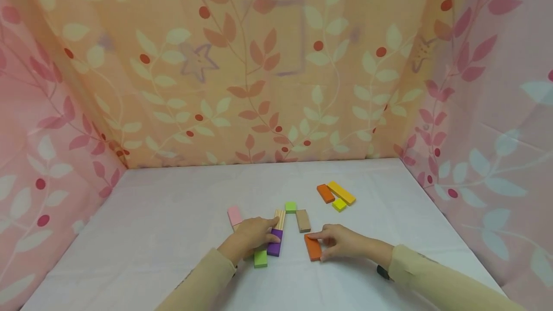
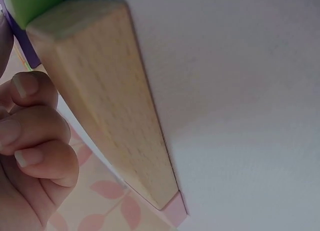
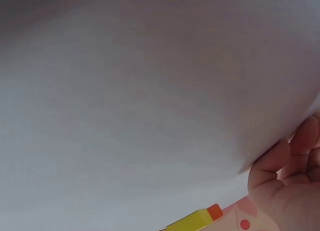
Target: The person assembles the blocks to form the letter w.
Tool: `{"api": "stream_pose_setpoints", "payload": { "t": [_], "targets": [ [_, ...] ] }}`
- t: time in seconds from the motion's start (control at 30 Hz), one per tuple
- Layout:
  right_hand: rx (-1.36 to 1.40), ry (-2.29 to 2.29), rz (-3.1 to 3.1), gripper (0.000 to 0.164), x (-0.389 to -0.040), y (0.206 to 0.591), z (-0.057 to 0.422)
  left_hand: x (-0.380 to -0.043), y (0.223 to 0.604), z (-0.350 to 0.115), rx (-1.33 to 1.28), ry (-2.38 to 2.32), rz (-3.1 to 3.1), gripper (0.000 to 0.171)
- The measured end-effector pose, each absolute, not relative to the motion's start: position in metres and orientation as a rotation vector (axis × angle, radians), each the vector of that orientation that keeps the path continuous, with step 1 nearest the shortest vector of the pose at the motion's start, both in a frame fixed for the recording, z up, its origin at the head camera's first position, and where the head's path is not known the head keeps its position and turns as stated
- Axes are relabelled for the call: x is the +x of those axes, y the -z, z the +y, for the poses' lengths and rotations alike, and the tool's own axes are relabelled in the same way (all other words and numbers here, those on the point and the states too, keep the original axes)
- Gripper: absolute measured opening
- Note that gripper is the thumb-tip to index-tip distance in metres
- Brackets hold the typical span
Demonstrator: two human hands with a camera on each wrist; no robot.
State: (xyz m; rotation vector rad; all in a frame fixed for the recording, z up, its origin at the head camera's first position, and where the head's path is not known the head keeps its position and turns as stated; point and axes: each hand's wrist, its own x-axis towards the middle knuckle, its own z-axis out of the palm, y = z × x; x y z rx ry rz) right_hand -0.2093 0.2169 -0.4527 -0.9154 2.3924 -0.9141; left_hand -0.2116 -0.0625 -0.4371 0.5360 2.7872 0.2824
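In the head view, nearest to the camera are your two sleeves, the left sleeve (image 1: 198, 277) and right sleeve (image 1: 440, 272), coming in at the bottom. Your left hand (image 1: 250, 235), just below the centre, has its thumb on the purple block (image 1: 274, 248) and forefinger on the striped block (image 1: 280, 217), where their ends meet; perhaps this touch maintains the line. I cannot tell whether it pinches or only presses. Your right hand (image 1: 345, 242) holds the orange block (image 1: 313, 247) between forefinger at its upper end and thumb at its lower right, seemingly to control its angle. This block lies left of that hand, well apart from the purple one. The yellow stick (image 1: 341, 193) lies at the upper right of the blocks, perhaps to leave working room.

In the left wrist view, the wood block (image 2: 100, 96) fills the middle, between the green block (image 2: 32, 6) at upper left and the pink block (image 2: 176, 210) at the bottom. Three fingers (image 2: 47, 161) are curled at the left.

In the right wrist view, the cloth (image 3: 125, 101) is nearest; your bent fingers are at lower right, and the orange block cannot be made out.
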Motion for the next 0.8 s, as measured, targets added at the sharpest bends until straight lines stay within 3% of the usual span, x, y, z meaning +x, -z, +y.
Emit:
{"api": "stream_pose_setpoints", "payload": {
  "t": [0.8],
  "targets": [
    [-0.915,0.878,2.438,0.056,-0.2113,0.4515,0.2076,-0.2108,0.4325,-0.0589,0.509,-0.298,2.772,0.063]
  ]
}}
